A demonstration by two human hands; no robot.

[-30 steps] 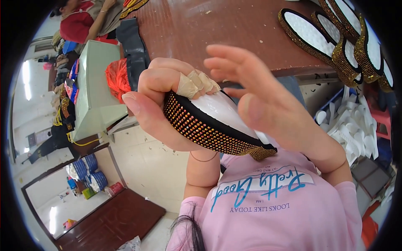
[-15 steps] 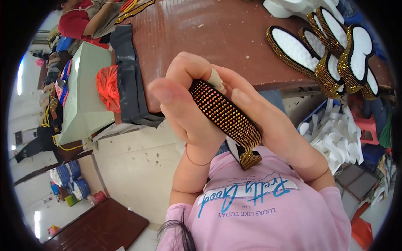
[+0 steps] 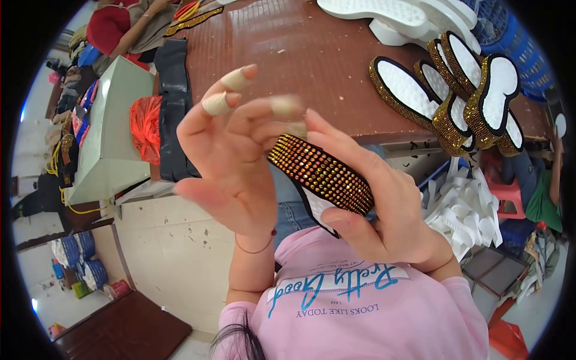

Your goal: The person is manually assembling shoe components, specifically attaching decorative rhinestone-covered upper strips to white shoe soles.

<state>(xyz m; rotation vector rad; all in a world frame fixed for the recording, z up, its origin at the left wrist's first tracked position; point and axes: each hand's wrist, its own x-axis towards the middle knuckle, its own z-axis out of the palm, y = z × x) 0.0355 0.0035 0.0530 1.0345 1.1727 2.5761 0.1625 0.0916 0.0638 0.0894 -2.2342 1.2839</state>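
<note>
- Half a second ago the left hand (image 3: 231,171) was curled round the slipper (image 3: 327,174), with the right hand (image 3: 393,210) laid along its other side; now the left has let go and the right has taken over the grasp;
- the view has shifted too, showing more of the white soles (image 3: 372,12) and the blue basket (image 3: 522,63) by the bench (image 3: 276,66);
- left hand: released, fingers loosely spread, tape (image 3: 215,105) on several; its fingers are beside the strap's upper end, contact unclear;
- right hand: grasping the slipper, fingers along the studded strap (image 3: 342,183), thumb near the white insole (image 3: 317,205);
- the slipper is tilted in mid-air between pink shirt (image 3: 360,312) and bench.
</note>
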